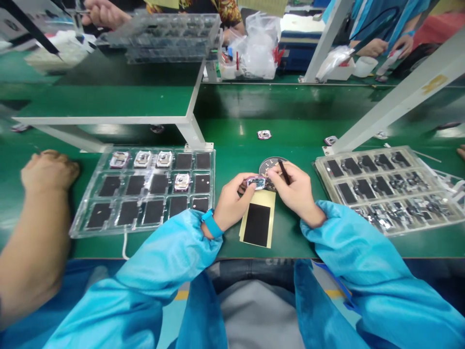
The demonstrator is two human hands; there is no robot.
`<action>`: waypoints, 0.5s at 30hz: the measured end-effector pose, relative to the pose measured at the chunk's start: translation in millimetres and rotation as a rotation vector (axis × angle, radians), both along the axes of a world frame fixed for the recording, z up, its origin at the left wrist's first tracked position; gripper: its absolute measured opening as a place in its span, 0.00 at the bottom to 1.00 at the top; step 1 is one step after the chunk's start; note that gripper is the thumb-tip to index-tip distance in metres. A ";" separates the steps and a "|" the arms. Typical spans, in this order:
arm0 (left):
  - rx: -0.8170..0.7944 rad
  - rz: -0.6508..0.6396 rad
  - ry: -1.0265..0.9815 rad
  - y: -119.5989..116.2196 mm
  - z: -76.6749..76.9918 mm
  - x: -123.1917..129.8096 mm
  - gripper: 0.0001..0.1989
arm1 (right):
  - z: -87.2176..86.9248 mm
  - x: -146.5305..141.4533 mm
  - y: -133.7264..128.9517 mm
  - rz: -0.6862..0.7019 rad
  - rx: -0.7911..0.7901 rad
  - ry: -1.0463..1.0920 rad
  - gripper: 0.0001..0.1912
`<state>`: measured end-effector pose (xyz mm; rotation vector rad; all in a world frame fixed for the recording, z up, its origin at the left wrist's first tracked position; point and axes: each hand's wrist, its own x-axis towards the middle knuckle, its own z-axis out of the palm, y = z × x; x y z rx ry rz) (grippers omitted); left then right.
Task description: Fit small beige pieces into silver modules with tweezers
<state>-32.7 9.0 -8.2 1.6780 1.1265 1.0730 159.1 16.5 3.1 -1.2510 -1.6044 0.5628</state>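
The left hand's (232, 206) fingers grip a metal part (255, 182) (pink-rimmed), the right hand's (296, 191) pinch a black stylus (284, 172).

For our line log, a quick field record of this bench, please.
Left hand: holds small metal-rimmed part
Right hand: holds slim black tool
Under hands: yellow backing sheet bearing black pad
Behind hands: round perforated disc
Left side: clear plastic tray of black pads, some with metal parts
Right side: second tray of black pads and metal parts
Nearby: co-worker's hand on green workbench
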 end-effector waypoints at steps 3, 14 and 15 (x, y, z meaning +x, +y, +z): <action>0.114 0.005 0.111 -1.0 3.6 -0.4 0.12 | 4.8 3.6 -0.9 0.102 0.092 -0.023 0.05; 0.151 -0.016 0.211 -0.5 2.8 -1.2 0.13 | -7.2 6.3 1.6 0.266 0.162 -0.132 0.05; 0.155 -0.016 0.224 -0.2 2.9 -1.4 0.13 | -7.9 6.3 1.7 0.273 0.177 -0.133 0.05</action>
